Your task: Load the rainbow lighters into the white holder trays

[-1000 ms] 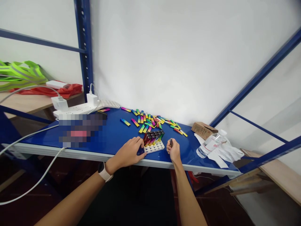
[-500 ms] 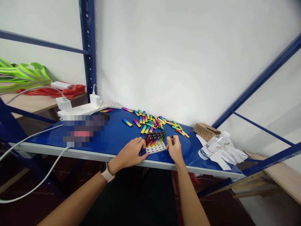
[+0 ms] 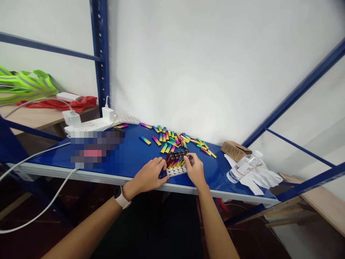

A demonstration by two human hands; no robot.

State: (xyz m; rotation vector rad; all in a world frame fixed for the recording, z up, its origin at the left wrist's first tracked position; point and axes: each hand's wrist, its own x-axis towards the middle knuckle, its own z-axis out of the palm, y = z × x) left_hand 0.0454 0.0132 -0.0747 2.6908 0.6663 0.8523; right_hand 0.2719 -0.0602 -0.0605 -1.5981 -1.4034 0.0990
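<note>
A white perforated rack (image 3: 176, 171) sits near the front edge of the blue shelf (image 3: 129, 154), with several rainbow-gradient vape pens (image 3: 174, 160) standing upright in it, black tips up. My left hand (image 3: 148, 176) rests at the rack's left end, its fingers on a small dark blue object (image 3: 162, 175). My right hand (image 3: 195, 169) is at the rack's right side, with its fingertips among the black tips. Whatever it pinches is hidden by the fingers. Behind the rack lies a loose heap of similar pens (image 3: 172, 138).
A white power strip (image 3: 88, 126) with chargers and cables stands at the shelf's back left, beside a blurred patch. On the right are a cardboard box (image 3: 234, 151), a plastic water bottle (image 3: 244, 167) and white sheets (image 3: 258, 178). Blue steel uprights (image 3: 100, 61) frame the shelf.
My right hand has moved left, from beside the rack to over the upright pens' black tips. My left hand has stayed at the rack's left end.
</note>
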